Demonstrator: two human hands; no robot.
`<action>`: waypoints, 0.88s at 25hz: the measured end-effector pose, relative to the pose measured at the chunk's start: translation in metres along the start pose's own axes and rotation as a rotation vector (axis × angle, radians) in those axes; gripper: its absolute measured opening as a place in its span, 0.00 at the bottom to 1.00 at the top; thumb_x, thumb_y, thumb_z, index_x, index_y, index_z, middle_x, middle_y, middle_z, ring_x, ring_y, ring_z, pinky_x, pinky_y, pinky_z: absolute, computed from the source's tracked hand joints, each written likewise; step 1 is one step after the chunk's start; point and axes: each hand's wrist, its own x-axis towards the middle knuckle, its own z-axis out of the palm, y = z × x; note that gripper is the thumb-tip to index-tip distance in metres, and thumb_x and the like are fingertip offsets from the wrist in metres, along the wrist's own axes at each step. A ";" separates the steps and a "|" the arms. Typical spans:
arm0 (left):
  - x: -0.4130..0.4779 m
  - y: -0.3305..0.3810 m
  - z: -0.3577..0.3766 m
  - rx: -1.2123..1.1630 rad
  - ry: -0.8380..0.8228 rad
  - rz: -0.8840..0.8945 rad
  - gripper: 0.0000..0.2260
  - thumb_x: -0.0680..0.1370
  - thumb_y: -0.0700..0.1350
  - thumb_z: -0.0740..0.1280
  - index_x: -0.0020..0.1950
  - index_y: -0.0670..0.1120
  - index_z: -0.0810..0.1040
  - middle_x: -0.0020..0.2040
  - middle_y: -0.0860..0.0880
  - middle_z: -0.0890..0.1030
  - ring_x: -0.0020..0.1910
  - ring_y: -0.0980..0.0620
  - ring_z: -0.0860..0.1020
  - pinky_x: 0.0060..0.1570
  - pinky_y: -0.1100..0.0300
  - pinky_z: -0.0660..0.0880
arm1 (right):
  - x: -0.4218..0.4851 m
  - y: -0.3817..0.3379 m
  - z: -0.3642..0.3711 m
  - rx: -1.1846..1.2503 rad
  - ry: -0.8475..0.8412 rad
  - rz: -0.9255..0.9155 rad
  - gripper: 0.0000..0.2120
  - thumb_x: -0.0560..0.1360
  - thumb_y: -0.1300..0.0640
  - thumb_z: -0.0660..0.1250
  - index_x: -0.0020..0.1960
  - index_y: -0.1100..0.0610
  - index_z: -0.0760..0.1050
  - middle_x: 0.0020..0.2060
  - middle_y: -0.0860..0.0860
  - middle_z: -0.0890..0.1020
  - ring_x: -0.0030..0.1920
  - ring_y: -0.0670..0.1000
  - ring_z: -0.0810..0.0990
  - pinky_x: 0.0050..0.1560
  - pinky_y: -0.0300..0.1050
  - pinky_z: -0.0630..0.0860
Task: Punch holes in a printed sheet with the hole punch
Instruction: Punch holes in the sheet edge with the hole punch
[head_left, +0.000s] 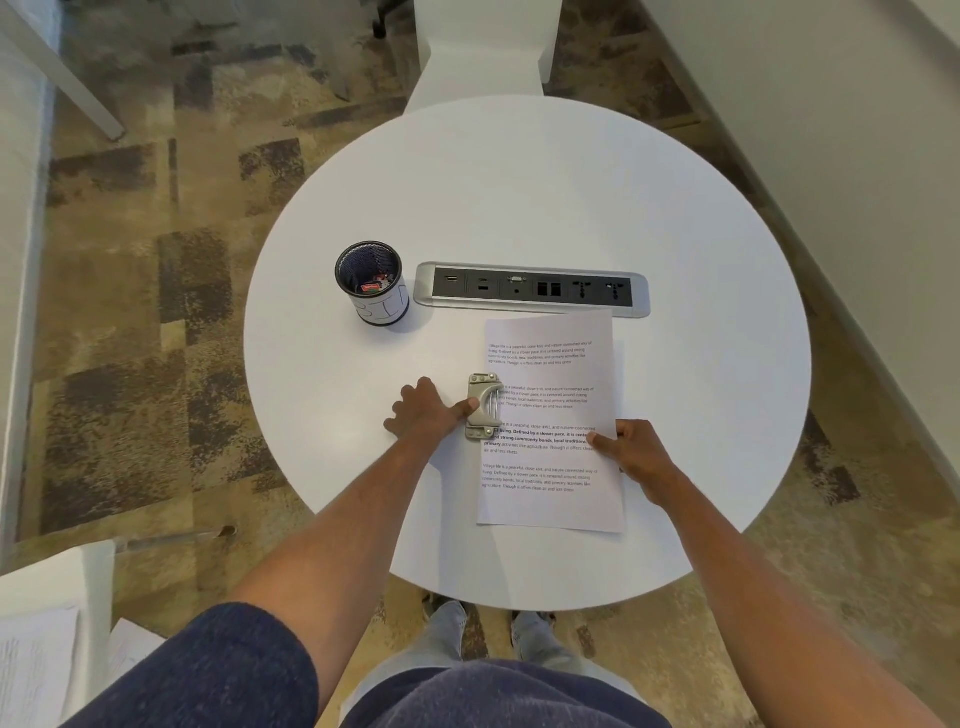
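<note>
The printed sheet (551, 421) lies flat on the round white tabletop (519, 182), between the 2 hands. The metal hole punch (484, 407) sits over the sheet's left margin, about halfway along that edge, so the margin appears to be fed into its slot.

The left hand (423, 413) rests just left of the punch, fingers spread on the tabletop and the thumb laid on the punch's lever; it is open, bracing rather than gripping. That placement likely steadies the tool and readies a downward press. The right hand (631, 449) lies on the sheet's right edge, fingers flat and loosely curled, pinning the paper so it cannot slide out of the slot; whether it pinches the edge I cannot tell.

Beyond both hands stand a mesh pen cup (371, 283) and a recessed socket strip (532, 289), well apart from the work.
</note>
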 end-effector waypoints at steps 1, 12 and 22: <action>0.000 0.000 0.000 -0.001 -0.001 0.002 0.33 0.67 0.66 0.70 0.61 0.44 0.70 0.62 0.43 0.73 0.62 0.40 0.72 0.57 0.47 0.67 | 0.000 0.000 0.000 0.005 0.000 -0.004 0.13 0.76 0.62 0.70 0.52 0.74 0.78 0.52 0.70 0.82 0.45 0.56 0.82 0.45 0.50 0.77; -0.017 0.017 -0.002 -0.200 0.023 0.171 0.15 0.72 0.51 0.74 0.49 0.41 0.78 0.53 0.42 0.81 0.54 0.41 0.78 0.50 0.53 0.73 | -0.006 0.006 0.003 0.032 0.019 -0.049 0.16 0.75 0.61 0.70 0.49 0.76 0.75 0.41 0.59 0.79 0.42 0.53 0.76 0.46 0.51 0.71; -0.016 -0.001 -0.017 -0.668 -0.163 0.179 0.02 0.73 0.35 0.71 0.41 0.39 0.79 0.37 0.42 0.72 0.38 0.48 0.67 0.33 0.58 0.62 | -0.008 0.006 0.004 0.085 0.037 -0.061 0.06 0.76 0.64 0.70 0.48 0.68 0.82 0.48 0.63 0.85 0.46 0.58 0.83 0.55 0.58 0.80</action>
